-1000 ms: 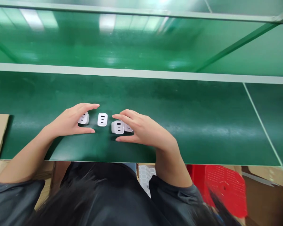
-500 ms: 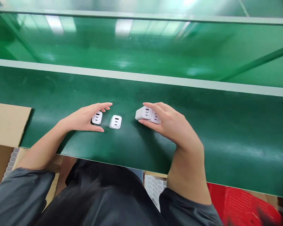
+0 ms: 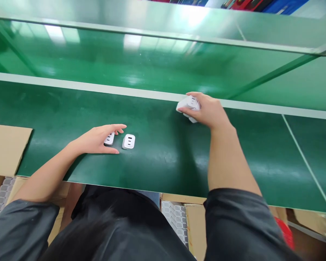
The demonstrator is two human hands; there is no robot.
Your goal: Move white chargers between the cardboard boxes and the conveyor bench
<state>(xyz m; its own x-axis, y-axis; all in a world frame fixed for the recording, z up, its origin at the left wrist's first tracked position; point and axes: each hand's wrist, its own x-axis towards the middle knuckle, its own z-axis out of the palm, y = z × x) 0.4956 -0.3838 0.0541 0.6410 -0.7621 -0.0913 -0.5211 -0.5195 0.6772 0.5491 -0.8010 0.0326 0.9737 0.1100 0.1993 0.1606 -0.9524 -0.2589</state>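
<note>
On the dark green work surface stand two white charger blocks, each with small port slots on its top face. One charger (image 3: 109, 139) sits in the curve of my left hand (image 3: 99, 139), close to the palm and partly covered. The thumb and fingers of that hand are spread apart, not closed round it. Just right of the fingertips the other charger (image 3: 128, 141) stands by itself. Farther back and to the right, my right hand (image 3: 210, 110) grips white chargers (image 3: 189, 104) between thumb and fingers, above the surface; the fingers hide part of them.
A pale strip (image 3: 152, 94) runs along the back of the green work surface (image 3: 157, 163), below a green upright panel (image 3: 163, 61). Flat cardboard (image 3: 9, 148) lies at the left. Below the front edge are boxes and white trays (image 3: 179, 221).
My right hand has lifted its chargers and carried them back and to the right. My left hand stays around its charger, fingers still spread. The view has shifted a little.
</note>
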